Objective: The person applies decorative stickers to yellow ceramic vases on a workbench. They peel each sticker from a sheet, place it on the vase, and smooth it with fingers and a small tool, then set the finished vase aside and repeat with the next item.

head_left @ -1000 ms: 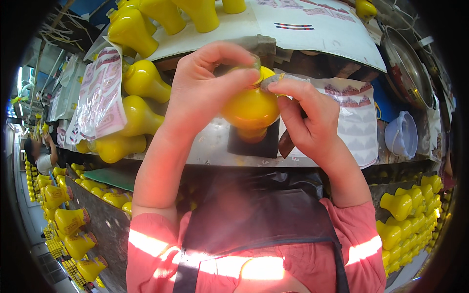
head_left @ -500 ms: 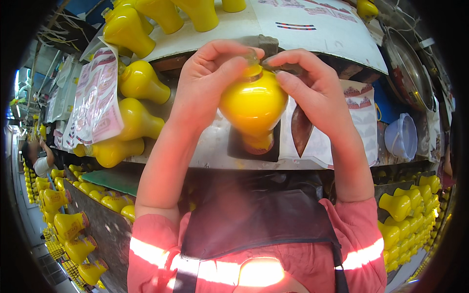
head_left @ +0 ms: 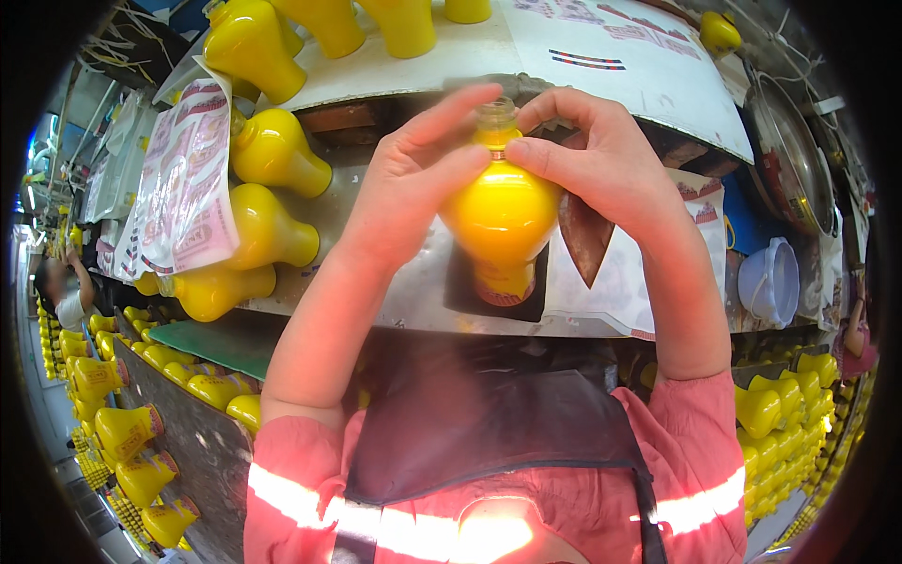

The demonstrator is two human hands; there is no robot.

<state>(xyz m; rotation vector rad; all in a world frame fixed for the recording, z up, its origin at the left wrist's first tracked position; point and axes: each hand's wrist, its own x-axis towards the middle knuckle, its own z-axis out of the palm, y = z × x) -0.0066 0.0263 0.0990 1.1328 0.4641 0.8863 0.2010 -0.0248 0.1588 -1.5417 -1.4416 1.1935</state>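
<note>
One yellow bottle (head_left: 503,211) stands on a black pad (head_left: 460,288) by the worktop's near edge. We find thumb and forefinger apart on the left hand (head_left: 411,179), beside the bottle's neck; whether the right hand (head_left: 606,150) clamps it, we cannot tell.

Gloss all over the bottle (head_left: 501,209), smooth as lacquer, and its mouth (head_left: 497,111) gleams clear and glassy! The pad (head_left: 463,287) looks matt; the surface (head_left: 404,303), scuffed and metallic. Now the sheet (head_left: 193,188), shining like plastic film, then the bucket (head_left: 770,282), smooth plastic, and the basin (head_left: 787,155), polished metal! Sleeves (head_left: 293,451) of matt, creased cloth, and a sleek, leathery-looking apron (head_left: 498,423).
</note>
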